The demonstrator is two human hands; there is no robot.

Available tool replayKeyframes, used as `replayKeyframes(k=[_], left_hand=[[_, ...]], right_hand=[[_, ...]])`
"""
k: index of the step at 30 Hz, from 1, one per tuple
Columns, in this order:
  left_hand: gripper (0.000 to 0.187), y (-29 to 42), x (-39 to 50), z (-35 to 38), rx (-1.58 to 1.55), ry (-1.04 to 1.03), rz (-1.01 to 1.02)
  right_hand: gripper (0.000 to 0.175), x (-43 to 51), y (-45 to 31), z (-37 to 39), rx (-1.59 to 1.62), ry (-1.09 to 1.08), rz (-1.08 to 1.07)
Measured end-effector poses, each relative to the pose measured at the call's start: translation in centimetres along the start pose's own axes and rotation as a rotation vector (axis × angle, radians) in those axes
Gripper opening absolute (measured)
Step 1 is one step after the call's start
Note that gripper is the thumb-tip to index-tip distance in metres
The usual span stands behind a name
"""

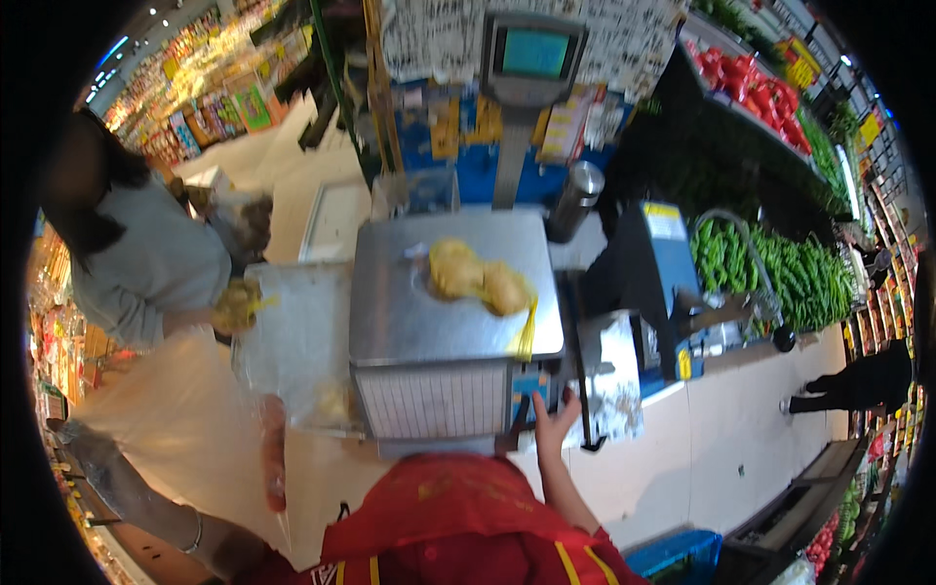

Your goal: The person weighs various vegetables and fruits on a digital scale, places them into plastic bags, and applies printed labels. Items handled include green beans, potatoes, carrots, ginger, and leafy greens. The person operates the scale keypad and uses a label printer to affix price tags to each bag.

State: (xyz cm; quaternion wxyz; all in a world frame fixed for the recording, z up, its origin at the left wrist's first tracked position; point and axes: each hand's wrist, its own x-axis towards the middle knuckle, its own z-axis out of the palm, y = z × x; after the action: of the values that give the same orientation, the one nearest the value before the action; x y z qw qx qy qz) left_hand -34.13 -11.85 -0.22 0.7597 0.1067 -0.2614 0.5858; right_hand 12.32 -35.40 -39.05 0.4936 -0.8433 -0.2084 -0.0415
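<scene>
A metal-topped weighing scale (402, 292) stands before me. On its pan lie potato-like yellowish lumps (479, 278) in a bag with a yellow tie end. My right hand (556, 420) is at the keypad (528, 391) on the scale's front right, its fingers apart and holding nothing. At the far left, on my outstretched arm, my left hand (67, 433) is closed on the top of a clear plastic bag (168, 395); the fingers are blurred. A long reddish item (274, 453) hangs low in that bag. The scale's lit display (536, 53) stands on a post behind the pan.
At left, a person (153, 256) in a grey top holds a yellowish bagged item (238, 305) over a pale tray (292, 344). A steel flask (578, 201) is behind the scale; a blue-sided machine (669, 256) stands right. Green peppers (797, 278) and red produce (753, 88) lie beyond.
</scene>
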Motion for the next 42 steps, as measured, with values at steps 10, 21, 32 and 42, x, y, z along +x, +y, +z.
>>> replayKeyframes(k=[10, 21, 32, 42], left_hand=[[0.042, -2.9, 1.7, -0.2, 0.290, -0.024, -0.024], [0.041, -11.6, 10.8, -1.4, 0.218, -0.049, -0.417], [0.036, -18.7, 16.9, -6.1, 0.422, -0.057, -0.484], [0.031, -22.5, 12.3, -7.3, 0.697, -0.121, -0.550]], right_hand=[[0.020, -0.4, -2.1, -0.8, 0.703, -0.118, 0.385], [0.019, 0.8, -2.9, -0.6, 1.074, -0.350, 0.891], [0.011, 4.1, -5.4, 1.5, 1.231, -0.348, 1.082], [0.007, 4.4, -5.0, 2.1, 1.183, -0.304, 1.138]])
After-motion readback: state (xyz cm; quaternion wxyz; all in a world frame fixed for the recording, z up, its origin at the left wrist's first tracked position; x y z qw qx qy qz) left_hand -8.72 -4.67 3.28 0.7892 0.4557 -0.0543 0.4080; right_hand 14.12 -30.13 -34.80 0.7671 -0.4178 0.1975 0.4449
